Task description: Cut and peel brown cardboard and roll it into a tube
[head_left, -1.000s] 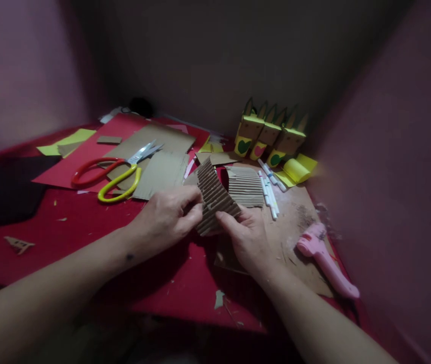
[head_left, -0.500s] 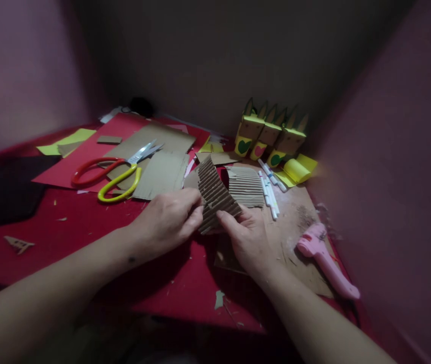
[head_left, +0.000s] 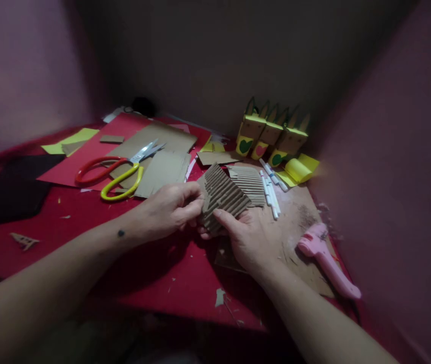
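A piece of ribbed corrugated cardboard (head_left: 223, 194) is held between both my hands just above the red table (head_left: 86, 227). My left hand (head_left: 170, 208) pinches its left edge with fingers closed. From the lower right, my right hand (head_left: 247, 235) grips it, thumb pressed on the ribbed face. A second ribbed cardboard piece (head_left: 248, 181) lies flat just behind it.
Scissors with a red and a yellow handle (head_left: 118, 169) lie on flat cardboard sheets (head_left: 162, 169) at left. White markers (head_left: 270, 189), a yellow paper roll (head_left: 296, 169) and several small yellow-topped craft boxes (head_left: 270, 135) stand behind. A pink glue gun (head_left: 327, 260) lies at right.
The ribbed cardboard has tilted down from nearly upright to a flatter angle, and both hands shifted slightly with it.
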`<action>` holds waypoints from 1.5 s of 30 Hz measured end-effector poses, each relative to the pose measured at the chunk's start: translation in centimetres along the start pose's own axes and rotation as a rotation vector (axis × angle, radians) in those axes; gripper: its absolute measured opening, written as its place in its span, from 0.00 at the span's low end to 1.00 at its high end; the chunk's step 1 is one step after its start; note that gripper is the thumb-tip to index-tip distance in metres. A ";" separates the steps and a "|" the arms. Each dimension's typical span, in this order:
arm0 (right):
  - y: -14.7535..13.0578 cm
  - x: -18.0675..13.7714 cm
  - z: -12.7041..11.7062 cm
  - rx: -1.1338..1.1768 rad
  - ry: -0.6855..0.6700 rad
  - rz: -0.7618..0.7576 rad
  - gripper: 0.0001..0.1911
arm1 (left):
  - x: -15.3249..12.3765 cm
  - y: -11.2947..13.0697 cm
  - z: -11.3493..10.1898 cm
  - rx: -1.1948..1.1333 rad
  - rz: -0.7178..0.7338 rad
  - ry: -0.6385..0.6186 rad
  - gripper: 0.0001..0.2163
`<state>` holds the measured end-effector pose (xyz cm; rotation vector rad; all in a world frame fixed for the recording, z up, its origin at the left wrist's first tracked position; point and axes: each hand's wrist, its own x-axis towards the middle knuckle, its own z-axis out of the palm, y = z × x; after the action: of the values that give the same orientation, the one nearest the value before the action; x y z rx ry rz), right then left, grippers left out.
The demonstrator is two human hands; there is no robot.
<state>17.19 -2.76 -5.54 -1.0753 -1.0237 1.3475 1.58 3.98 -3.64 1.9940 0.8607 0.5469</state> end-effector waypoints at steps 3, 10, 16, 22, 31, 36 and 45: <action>0.0 0.0 0.0 0.000 0.035 -0.002 0.10 | 0.1 0.4 -0.3 -0.055 -0.064 -0.035 0.11; 0.7 0.2 -0.4 0.017 0.057 -0.006 0.11 | 0.2 -0.9 0.8 0.386 0.224 0.158 0.14; 0.8 0.3 -0.4 0.068 0.009 -0.033 0.10 | 0.2 -1.4 0.8 0.417 0.368 0.070 0.11; 0.8 0.1 -0.2 0.125 0.022 -0.050 0.10 | 0.0 0.2 -0.4 0.107 0.129 -0.065 0.11; 0.8 0.3 -0.4 0.137 0.063 -0.052 0.10 | -0.4 0.0 -0.5 -0.019 0.069 0.000 0.13; 1.0 0.3 -0.7 0.058 0.083 -0.080 0.11 | -0.3 -1.1 0.7 0.425 0.345 0.149 0.10; 1.1 0.2 -0.6 0.142 0.077 -0.059 0.10 | -0.5 -0.4 -0.8 0.122 0.142 0.060 0.12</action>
<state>17.53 -2.61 -6.73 -0.9760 -0.8833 1.3011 0.60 4.15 -3.60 2.1719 0.8095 0.6507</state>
